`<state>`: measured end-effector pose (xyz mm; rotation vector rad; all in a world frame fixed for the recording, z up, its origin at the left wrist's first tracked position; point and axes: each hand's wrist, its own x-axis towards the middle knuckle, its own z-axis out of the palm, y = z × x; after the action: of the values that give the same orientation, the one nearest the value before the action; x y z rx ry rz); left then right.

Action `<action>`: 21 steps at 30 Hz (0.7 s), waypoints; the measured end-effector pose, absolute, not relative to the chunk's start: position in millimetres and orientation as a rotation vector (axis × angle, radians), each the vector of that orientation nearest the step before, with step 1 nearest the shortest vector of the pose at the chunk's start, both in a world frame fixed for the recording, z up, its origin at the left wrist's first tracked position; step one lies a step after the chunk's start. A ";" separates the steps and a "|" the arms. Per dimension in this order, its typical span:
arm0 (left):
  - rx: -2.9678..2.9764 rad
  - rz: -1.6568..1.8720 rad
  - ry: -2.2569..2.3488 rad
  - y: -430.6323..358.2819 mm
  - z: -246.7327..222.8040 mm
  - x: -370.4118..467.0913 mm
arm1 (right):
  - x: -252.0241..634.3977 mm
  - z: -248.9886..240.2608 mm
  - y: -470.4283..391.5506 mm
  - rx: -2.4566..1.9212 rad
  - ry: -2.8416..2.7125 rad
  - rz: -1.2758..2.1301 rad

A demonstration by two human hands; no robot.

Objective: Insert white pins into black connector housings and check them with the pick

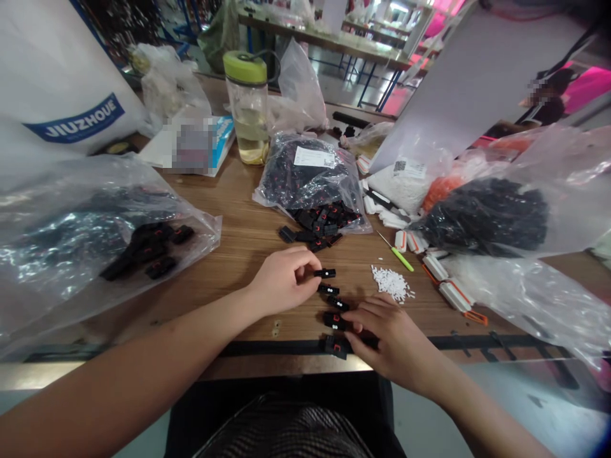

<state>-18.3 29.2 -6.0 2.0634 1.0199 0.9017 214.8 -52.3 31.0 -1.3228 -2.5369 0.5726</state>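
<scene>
Several small black connectors lie in a column near the table's front edge. At the top of the column, my left hand (286, 277) pinches the end of a black connector (326, 273) with white dots on it. Below that sit a second connector (329, 289) and a third (338, 303), both with white dots. My right hand (384, 331) has its thumb and fingers apart beside a connector with a red clip (335, 320), its fingertips touching that part's right end. The lowest connector (336, 346) lies at the table edge by my right thumb. White pins (391, 283) form a small pile.
A clear bag of black connectors (310, 172) spills towards the hands. Bags (95, 222) fill the left; more bags (501, 216) stand right. A green-lidded bottle (248, 114) is behind. A green-handled pick (401, 259) lies beyond the pins, near white-orange parts (453, 296).
</scene>
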 end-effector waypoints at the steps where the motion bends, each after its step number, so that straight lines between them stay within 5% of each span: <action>1: 2.064 0.901 1.024 29.4 -6.1 -18.3 | 214.5 31.6 -52.4 -1.326 -2.534 0.578; 21: 2.041 0.944 1.019 29.5 -2.7 -18.3 | 224.4 31.9 -33.2 -1.425 -2.281 0.581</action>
<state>-18.3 29.5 -2.7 2.0409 1.0194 0.9438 224.4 -33.2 31.9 -1.4251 -2.2808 0.5807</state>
